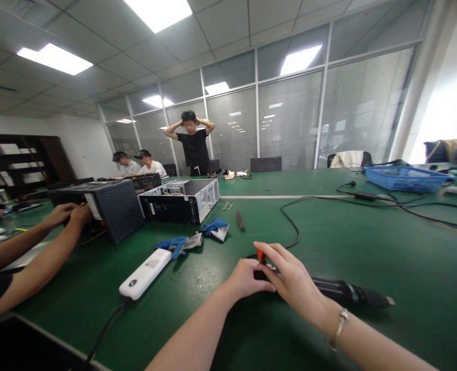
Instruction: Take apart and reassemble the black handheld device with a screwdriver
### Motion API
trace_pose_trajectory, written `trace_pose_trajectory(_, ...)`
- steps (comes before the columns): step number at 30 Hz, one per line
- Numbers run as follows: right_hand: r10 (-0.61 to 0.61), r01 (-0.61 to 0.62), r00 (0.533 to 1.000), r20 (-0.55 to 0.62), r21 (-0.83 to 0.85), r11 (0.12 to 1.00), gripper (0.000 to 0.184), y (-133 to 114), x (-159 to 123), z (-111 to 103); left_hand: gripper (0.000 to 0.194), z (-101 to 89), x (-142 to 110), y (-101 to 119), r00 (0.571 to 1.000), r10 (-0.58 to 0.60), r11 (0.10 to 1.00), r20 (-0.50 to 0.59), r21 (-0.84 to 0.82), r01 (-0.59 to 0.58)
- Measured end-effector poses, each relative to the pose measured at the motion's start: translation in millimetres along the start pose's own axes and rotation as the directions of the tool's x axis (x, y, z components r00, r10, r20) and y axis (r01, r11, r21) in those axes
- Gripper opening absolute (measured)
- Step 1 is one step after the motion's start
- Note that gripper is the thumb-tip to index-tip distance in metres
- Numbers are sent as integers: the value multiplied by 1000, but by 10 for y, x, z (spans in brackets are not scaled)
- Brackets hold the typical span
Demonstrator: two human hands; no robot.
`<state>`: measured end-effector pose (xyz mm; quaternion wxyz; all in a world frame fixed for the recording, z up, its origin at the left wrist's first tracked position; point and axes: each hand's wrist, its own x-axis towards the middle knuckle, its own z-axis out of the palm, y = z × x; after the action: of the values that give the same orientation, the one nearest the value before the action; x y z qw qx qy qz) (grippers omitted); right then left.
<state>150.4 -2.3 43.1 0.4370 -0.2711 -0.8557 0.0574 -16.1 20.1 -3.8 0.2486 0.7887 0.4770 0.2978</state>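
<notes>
A black corded electric screwdriver lies on the green table in front of me, its tip pointing right. My left hand is closed around its dark rear end, near where the black cable runs off. Over the same end, my right hand pinches a small orange-and-black piece between thumb and fingers. Whether that piece is joined to the screwdriver is hidden by my fingers. A bracelet circles my right wrist.
Blue-and-grey gloves and a white power strip lie left of my hands. Beyond are a dark bar, an opened computer case and a blue basket. At left, a co-worker's hands reach into a black case.
</notes>
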Motion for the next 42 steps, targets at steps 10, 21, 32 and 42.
trace_pose_trajectory(10, 20, -22, 1000, 24, 103, 994, 45, 18, 9, 3, 19, 25, 2, -56, 998, 55, 998, -10, -26, -55)
trace_pose_trajectory(21, 18, -21, 1000, 23, 117, 993, 49, 29, 3, -4, 18, -5, -5, 15, 999, 40, 999, 6, -4, -40)
trace_pose_trajectory(32, -34, 40, 998, -55, 113, 993, 49, -4, 16, -69, 25, -35, -12, 25, 999, 32, 999, 18, -25, -31)
trace_pose_trajectory(42, 88, -106, 974, -207, -76, 991, 47, 154, 233, -521, 43, -61, -16, 50, 997, 55, 993, 49, -106, -49)
